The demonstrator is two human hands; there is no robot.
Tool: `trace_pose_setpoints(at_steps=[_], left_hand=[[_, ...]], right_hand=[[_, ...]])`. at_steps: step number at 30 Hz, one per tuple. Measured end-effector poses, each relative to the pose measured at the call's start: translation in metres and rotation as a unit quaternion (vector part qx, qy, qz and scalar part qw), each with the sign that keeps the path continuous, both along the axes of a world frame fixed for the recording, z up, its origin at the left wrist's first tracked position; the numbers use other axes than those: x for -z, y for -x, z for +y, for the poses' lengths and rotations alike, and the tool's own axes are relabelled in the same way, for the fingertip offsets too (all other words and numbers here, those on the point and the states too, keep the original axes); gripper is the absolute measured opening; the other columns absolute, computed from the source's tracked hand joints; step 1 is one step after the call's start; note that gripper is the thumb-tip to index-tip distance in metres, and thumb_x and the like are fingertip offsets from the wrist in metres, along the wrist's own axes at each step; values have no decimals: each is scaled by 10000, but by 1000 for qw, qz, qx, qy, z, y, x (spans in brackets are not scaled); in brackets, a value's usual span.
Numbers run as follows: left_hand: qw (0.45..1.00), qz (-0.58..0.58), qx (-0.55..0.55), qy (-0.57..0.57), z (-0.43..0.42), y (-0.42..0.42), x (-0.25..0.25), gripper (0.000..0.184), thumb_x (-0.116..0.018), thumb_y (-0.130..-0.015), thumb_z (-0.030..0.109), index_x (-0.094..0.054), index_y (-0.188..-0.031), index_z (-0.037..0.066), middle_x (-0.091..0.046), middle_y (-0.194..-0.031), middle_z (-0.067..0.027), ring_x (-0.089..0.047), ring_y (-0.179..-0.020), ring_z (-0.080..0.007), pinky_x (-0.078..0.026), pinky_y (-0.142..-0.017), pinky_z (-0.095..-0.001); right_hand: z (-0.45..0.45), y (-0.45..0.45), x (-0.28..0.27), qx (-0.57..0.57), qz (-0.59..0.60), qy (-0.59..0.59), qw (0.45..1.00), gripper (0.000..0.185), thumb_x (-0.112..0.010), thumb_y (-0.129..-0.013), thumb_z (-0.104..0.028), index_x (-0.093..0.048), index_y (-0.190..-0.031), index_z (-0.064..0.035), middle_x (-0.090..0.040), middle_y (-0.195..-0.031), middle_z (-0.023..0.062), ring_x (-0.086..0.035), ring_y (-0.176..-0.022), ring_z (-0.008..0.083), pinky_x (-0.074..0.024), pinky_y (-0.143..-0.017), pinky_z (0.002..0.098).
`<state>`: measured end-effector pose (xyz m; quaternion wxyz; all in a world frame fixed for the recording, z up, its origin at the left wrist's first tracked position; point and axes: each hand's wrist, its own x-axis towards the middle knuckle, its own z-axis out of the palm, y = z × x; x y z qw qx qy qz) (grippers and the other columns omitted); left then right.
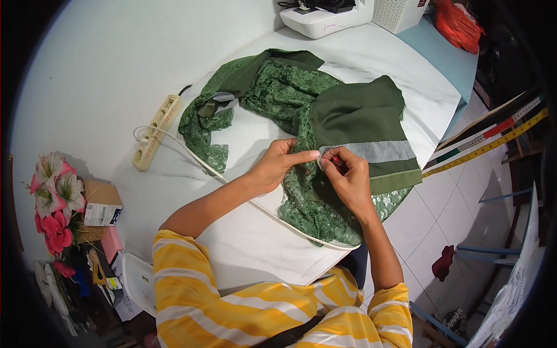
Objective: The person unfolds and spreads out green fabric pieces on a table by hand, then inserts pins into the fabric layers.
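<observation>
A green garment of lace (278,84) and plain dark green cloth (357,110) lies across the white marbled table (249,261). A pale grey strip (383,151) crosses the plain part. My left hand (281,165) pinches the cloth's edge at the strip's left end, thumb pointing right. Close beside it, my right hand (348,173) has its fingers closed around something small and red, mostly hidden by the fingers. Below both hands, more lace hangs toward the table's front edge.
A power strip (155,132) and its white cable (255,204) lie at the left, the cable running under my left forearm. A sewing machine (328,20) and white basket (397,13) stand at the back. Measuring tapes (493,134) hang at the right; flowers (57,194) and a box (102,203) are left.
</observation>
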<state>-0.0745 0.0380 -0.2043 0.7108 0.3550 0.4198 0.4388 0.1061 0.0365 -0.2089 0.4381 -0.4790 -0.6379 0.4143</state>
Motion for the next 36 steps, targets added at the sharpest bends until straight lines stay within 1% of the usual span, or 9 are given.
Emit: trace_pose_setpoints(at_steps=[7, 11, 12, 17, 22, 26, 27, 32, 36], left_hand=[[999, -24, -17, 13, 0, -1, 0, 140, -659, -856, 66, -668, -974, -8, -679, -881, -52, -605, -761, -76, -490, -708, -188], [1000, -2, -24, -20, 0, -2, 7, 137, -651, -864, 75, -666, -971, -8, -680, -881, -54, -610, -774, -77, -491, -706, -188], [1000, -2, -24, -20, 0, -2, 7, 137, -651, -864, 75, -666, -971, -8, -680, -881, -54, -610, -774, -77, -491, -706, -188], [998, -36, -50, 21, -1, -5, -2, 141, -650, -861, 84, -664, -967, -8, -679, -878, -54, -610, -786, -78, -486, -708, -184], [999, -17, -47, 17, -2, -6, -7, 148, -662, -840, 74, -660, -962, -10, -679, -874, -55, -610, -773, -81, -487, -693, -184], [997, 69, -9, -24, -3, -8, 0, 181, -659, -828, 45, -646, -1003, -2, -687, -910, -62, -622, -762, -89, -494, -699, -191], [997, 68, -9, -24, -4, -7, 0, 181, -659, -828, 45, -646, -1003, -2, -687, -910, -62, -622, -762, -89, -494, -699, -191], [999, 44, -21, -1, -2, -5, 0, 174, -665, -822, 35, -645, -991, -3, -686, -906, -64, -625, -756, -91, -498, -692, -193], [999, 32, -1, 13, -1, -2, 0, 169, -666, -821, 29, -644, -985, -4, -688, -921, -64, -628, -767, -89, -501, -701, -195]], right_hand=[[-4, 1, -10, 8, 27, 19, 999, 133, -681, -766, -120, -621, -794, -5, -514, -541, 7, -379, -469, 108, -342, -464, 250], [-5, 1, -8, 5, -52, -22, 998, 114, -652, -790, -105, -630, -793, 6, -532, -549, 13, -385, -468, 110, -348, -467, 251], [-4, 1, -7, 5, -51, -22, 998, 114, -652, -790, -105, -630, -793, 6, -532, -549, 13, -385, -468, 110, -348, -467, 251], [-1, -2, -2, 18, 19, 24, 999, 108, -639, -799, -98, -634, -787, 9, -538, -545, 20, -389, -460, 117, -350, -467, 256], [-2, -2, -3, 29, -37, 12, 999, 107, -638, -802, -100, -641, -782, 6, -546, -552, 19, -402, -463, 119, -353, -469, 259], [-2, -3, 2, 12, -59, -12, 998, 99, -621, -812, -97, -622, -813, 3, -534, -555, 6, -402, -465, 122, -355, -471, 264], [-2, -2, 1, 12, -59, -12, 998, 99, -621, -812, -97, -622, -813, 3, -534, -555, 6, -402, -465, 122, -355, -471, 264], [-3, 1, 0, 33, 13, -8, 999, 98, -603, -819, -94, -594, -853, -3, -524, -574, 11, -408, -484, 130, -362, -485, 269], [-2, 2, -2, 63, 68, -29, 995, 94, -587, -816, -76, -568, -876, -6, -533, -613, 30, -410, -500, 130, -361, -484, 270]])
